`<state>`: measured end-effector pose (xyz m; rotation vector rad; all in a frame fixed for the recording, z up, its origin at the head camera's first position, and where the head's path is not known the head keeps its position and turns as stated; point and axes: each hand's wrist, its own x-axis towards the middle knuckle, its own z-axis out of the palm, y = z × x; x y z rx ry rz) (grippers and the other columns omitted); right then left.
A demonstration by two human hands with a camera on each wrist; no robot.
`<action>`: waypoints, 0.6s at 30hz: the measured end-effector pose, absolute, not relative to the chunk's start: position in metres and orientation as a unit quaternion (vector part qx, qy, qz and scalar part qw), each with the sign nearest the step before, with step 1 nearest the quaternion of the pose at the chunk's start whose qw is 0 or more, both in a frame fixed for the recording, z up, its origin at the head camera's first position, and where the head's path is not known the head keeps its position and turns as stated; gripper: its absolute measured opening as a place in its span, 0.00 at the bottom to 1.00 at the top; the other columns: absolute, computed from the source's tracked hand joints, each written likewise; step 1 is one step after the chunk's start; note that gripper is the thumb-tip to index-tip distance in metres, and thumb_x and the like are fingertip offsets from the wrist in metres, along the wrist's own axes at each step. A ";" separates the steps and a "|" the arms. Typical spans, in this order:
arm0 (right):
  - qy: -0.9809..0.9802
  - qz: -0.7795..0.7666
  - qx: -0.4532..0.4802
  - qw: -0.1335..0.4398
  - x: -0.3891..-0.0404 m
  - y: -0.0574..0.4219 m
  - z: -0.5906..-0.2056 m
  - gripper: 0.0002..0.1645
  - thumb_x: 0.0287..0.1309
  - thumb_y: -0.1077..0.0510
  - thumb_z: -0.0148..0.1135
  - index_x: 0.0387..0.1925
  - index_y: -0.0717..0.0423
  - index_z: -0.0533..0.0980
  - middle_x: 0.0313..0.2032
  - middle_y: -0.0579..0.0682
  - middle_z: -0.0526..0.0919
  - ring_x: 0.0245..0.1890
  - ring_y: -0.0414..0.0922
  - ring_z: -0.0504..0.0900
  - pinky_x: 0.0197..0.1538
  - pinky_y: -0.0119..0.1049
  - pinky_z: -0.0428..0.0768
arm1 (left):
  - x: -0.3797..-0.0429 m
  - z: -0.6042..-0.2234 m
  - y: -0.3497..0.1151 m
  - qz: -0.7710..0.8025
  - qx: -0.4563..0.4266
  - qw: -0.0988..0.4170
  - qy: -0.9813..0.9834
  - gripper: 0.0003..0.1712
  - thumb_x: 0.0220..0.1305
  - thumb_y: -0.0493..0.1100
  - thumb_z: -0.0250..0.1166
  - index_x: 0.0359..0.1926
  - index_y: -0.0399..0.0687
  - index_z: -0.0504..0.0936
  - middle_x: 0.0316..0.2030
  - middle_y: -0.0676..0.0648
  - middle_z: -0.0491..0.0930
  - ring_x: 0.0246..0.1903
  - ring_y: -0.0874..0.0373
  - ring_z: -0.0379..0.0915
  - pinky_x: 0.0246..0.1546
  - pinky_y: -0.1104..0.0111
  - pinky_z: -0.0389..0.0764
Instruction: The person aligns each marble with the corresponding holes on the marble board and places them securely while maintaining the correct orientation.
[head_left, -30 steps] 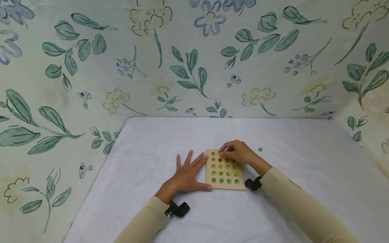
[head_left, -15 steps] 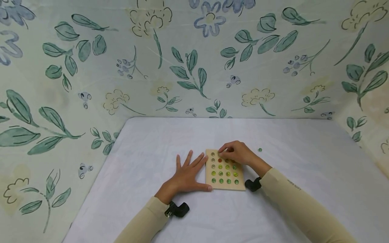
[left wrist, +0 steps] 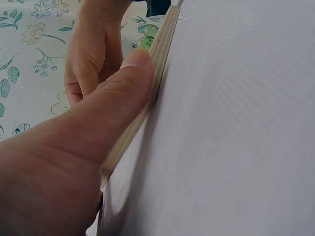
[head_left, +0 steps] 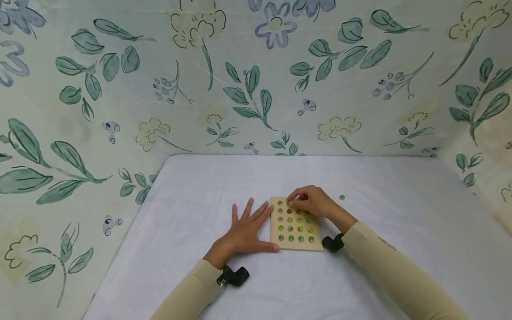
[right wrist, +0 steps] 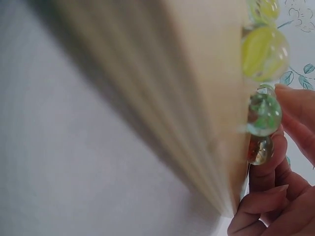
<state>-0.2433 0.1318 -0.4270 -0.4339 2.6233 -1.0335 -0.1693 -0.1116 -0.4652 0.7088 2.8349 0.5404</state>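
Note:
A square wooden board (head_left: 276,244) with rows of round hollows lies on the white cloth. Yellow-green marbles (head_left: 290,229), green marbles (head_left: 302,238) and a red marble (head_left: 289,211) sit in many of them. My right hand (head_left: 314,200) reaches over the far side, thumb and fingers pinching a green marble (head_left: 288,203) at the far row; the fingers partly hide it. That hand also covers some hollows behind it. My left hand (head_left: 246,233) lies spread, its thumb (left wrist: 138,64) on the board's near edge and its index finger by the left edge.
One loose green marble (head_left: 342,197) lies on the white cloth (head_left: 224,182) to the right, beyond my right wrist. Black wrist cameras (head_left: 238,276) sit on both wrists. A floral-patterned curtain (head_left: 248,80) hangs behind and beside the table.
Both hands and the board hold nearly still. At my right fingertips, slightly more green of the marble shows than before.

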 end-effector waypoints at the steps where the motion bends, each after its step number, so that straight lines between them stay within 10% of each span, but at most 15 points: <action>1: 0.910 -0.359 -0.149 0.145 -0.243 0.132 -0.427 0.12 0.60 0.54 0.66 0.45 0.49 0.84 0.29 0.48 0.81 0.25 0.44 0.75 0.28 0.35 0.76 | -0.169 -0.465 -0.112 0.181 0.238 0.085 0.951 0.65 0.43 0.83 0.58 0.77 0.65 0.43 0.76 0.57 0.40 0.74 0.44 0.21 0.61 0.34 0.21; 18: 0.912 -0.362 -0.129 0.147 -0.249 0.140 -0.424 0.12 0.61 0.51 0.64 0.47 0.45 0.83 0.31 0.50 0.80 0.29 0.46 0.75 0.31 0.35 0.76 | -0.169 -0.464 -0.112 0.190 0.244 0.083 0.947 0.64 0.45 0.82 0.59 0.77 0.63 0.44 0.76 0.56 0.41 0.74 0.43 0.21 0.61 0.34 0.21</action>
